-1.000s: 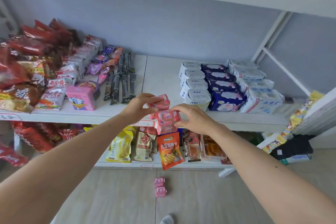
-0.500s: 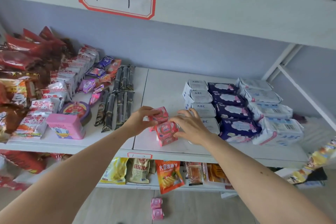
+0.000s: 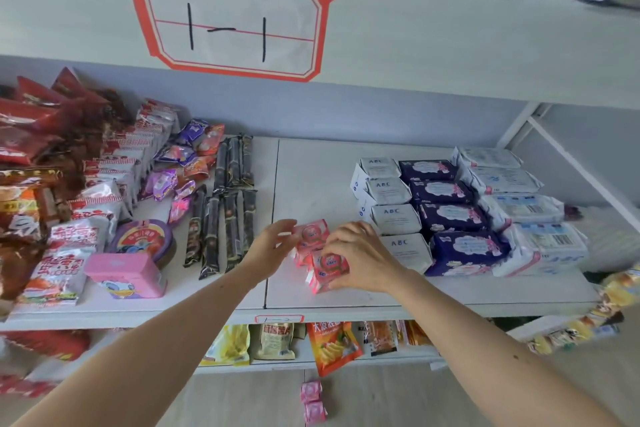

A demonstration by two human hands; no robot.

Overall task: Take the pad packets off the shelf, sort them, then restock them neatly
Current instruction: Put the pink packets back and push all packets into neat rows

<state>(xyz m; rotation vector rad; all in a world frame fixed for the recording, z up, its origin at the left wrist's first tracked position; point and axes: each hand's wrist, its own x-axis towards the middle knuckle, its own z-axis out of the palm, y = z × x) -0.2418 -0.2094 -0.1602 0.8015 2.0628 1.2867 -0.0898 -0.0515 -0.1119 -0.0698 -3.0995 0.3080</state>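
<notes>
Both hands are on two small pink pad packets sitting on the white shelf [image 3: 311, 163], just left of the white ABC packs [image 3: 391, 215]. Right hand [image 3: 360, 256] is curled round the near pink packet [image 3: 329, 270]; left hand [image 3: 268, 250] has loose fingers touching the far pink packet [image 3: 311, 236]. Two more pink packets [image 3: 313, 402] lie on the floor below.

- My left hand [image 3: 273, 246] reaches in from the lower left, forearm bare, fingers loosely spread and fingertips touching the rear pink packet [image 3: 311, 234] on its left side.
- My right hand [image 3: 360, 258] comes in from the lower right, knuckles up, fingers curled over the front pink packet [image 3: 327, 270], gripping it just in front of the rear one.
</notes>
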